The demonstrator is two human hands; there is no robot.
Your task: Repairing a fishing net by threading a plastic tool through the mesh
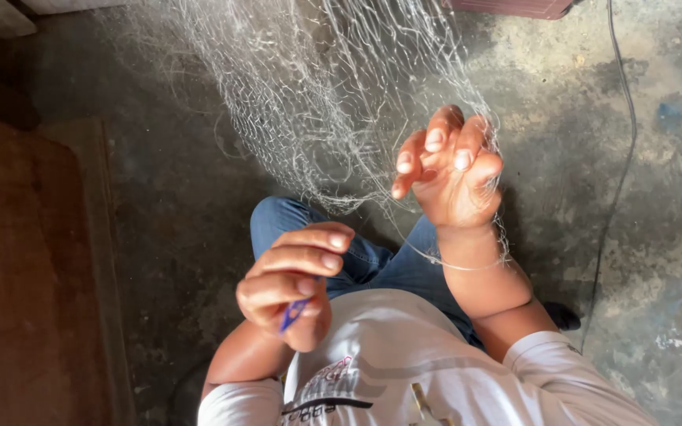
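Soft daylight from the right, dim left side, slight motion blur.

Concrete floor (pixel 562 102) under thin cable (pixel 623 142)
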